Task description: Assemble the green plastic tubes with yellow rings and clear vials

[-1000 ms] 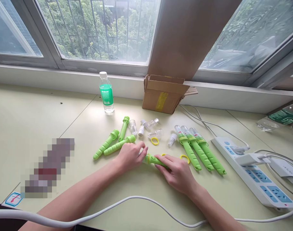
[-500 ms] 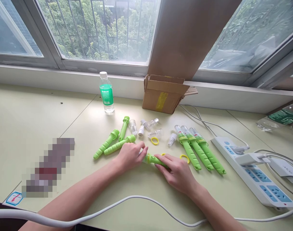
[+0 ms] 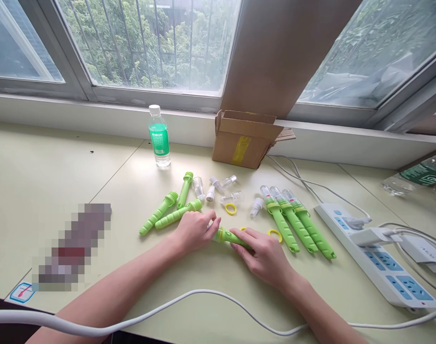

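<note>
A green plastic stick (image 3: 234,237) with a yellow ring near its left end lies sideways between my two hands. My right hand (image 3: 266,251) is closed around its green handle. My left hand (image 3: 195,229) pinches the clear cap at its other end, and the fingers hide most of that cap. Left of my hands lie three capless green handles (image 3: 159,213). Beyond my fingers are several loose clear plastic caps (image 3: 232,198) and a yellow ring (image 3: 231,209). Another yellow ring (image 3: 275,235) lies beside my right hand. Three green sticks with clear caps (image 3: 282,220) rest side by side to the right.
A water bottle (image 3: 159,138) and an open cardboard box (image 3: 244,143) stand by the window sill. A power strip (image 3: 378,263) with plugs and cables lies on the right. A white cable (image 3: 203,291) crosses in front of my forearms. A blurred patch (image 3: 74,248) covers something on the left.
Both hands keep their hold on the green stick in nearly the same place. The view has shifted very slightly; nothing else visibly moved.
</note>
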{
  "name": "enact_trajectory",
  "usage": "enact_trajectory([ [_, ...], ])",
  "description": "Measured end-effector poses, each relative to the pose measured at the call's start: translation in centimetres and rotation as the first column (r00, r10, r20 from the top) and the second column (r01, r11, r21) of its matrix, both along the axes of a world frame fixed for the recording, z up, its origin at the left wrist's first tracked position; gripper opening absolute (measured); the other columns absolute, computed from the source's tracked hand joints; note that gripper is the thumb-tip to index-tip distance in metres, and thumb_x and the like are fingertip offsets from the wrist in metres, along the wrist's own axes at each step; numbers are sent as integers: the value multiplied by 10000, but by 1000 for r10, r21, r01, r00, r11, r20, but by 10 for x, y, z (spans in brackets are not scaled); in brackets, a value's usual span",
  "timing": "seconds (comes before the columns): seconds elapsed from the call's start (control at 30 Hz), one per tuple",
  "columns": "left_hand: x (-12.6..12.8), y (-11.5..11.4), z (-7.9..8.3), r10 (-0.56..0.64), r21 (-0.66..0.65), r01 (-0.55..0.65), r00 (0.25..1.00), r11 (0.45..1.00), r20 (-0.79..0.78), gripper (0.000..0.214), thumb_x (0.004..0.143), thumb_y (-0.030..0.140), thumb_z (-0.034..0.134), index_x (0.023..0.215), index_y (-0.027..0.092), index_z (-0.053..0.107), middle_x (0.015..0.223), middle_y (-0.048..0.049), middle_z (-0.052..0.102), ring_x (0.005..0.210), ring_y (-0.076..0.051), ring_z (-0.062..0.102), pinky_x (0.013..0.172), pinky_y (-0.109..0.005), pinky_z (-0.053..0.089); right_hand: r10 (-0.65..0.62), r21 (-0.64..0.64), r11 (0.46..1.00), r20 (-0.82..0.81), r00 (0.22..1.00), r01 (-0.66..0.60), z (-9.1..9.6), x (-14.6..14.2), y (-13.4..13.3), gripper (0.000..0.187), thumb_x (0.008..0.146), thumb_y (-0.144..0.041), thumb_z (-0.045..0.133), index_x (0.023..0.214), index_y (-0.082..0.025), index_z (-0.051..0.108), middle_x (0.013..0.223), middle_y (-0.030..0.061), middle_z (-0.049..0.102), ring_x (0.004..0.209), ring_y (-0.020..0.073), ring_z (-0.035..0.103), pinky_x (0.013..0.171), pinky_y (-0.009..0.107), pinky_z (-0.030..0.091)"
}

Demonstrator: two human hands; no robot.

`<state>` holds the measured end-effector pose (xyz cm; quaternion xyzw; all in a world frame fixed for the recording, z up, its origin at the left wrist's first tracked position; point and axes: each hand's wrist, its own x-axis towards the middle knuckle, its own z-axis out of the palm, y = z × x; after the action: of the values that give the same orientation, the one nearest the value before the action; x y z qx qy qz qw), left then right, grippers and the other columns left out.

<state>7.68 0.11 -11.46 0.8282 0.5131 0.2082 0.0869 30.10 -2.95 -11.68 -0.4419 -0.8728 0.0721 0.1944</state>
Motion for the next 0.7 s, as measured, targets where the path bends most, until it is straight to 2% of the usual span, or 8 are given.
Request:
enact_trajectory([
  [0.7,-1,2,0,-15,17,15,999,1000,28,349,967,388,331,841,192,592,492,15,528,458,-145,537,480,-239,300,29,62,998,37,999,-31,0,0,1,309,956,-317,484,1193,-201,644,768,38,658,582,126,556,527,245,309],
])
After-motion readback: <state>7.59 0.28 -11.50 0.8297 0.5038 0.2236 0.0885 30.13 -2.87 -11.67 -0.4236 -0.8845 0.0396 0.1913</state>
